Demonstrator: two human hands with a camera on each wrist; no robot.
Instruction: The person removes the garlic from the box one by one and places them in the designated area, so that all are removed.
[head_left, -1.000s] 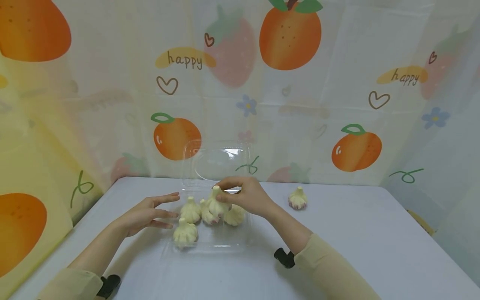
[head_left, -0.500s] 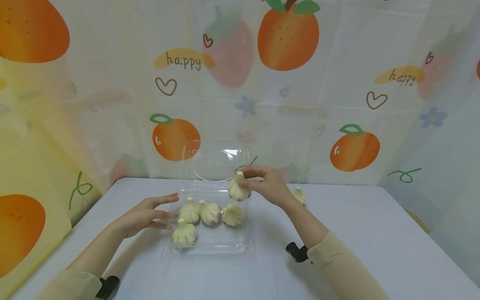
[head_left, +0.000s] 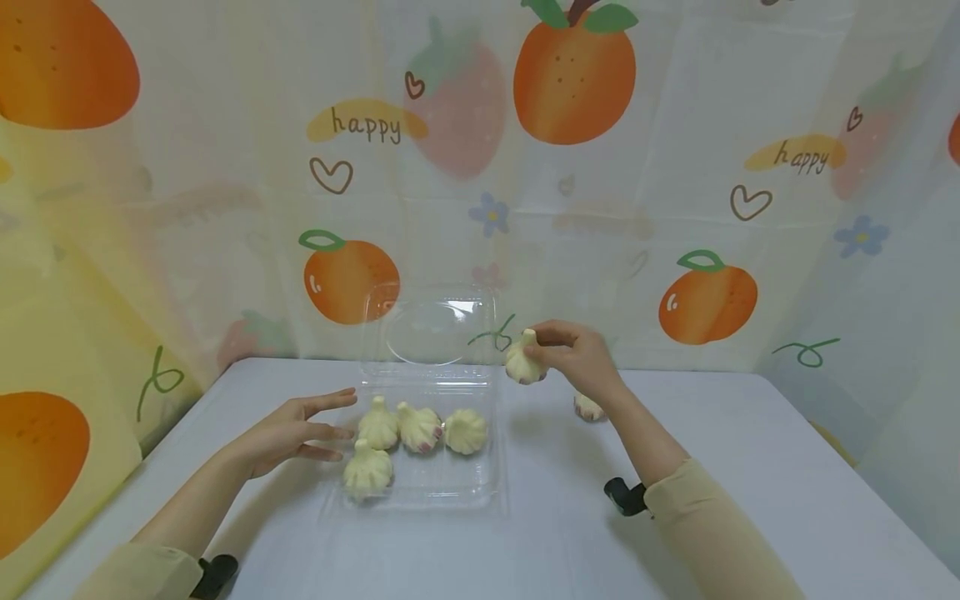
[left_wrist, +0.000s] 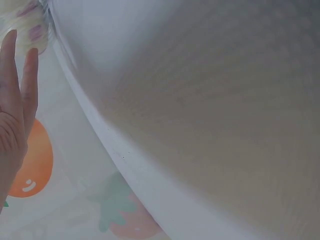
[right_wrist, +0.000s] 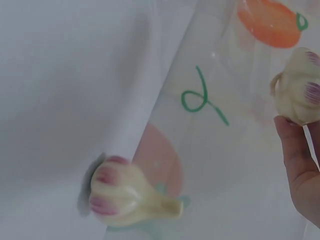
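Observation:
My right hand [head_left: 581, 358] pinches a garlic bulb [head_left: 524, 360] by its upper part, lifted above the table to the right of a clear plastic clamshell box [head_left: 450, 492]. In the right wrist view the held bulb [right_wrist: 298, 90] shows purple streaks at the right edge. Several whitish garlic bulbs lie in the box, among them one at front left [head_left: 368, 471] and one at right [head_left: 466, 432]. My left hand [head_left: 296, 433] has its fingers spread beside the box's left side; whether they touch it I cannot tell.
Another garlic bulb [head_left: 588, 407] sits on the white table [head_left: 675, 467], partly behind the right wrist. The box's lid [head_left: 431, 325] stands raised at the back. Behind the table hangs a fruit-printed curtain [head_left: 570, 208].
My right hand has carried the garlic bulb up out of the box and to the right, past its right side. The left hand stays in place.

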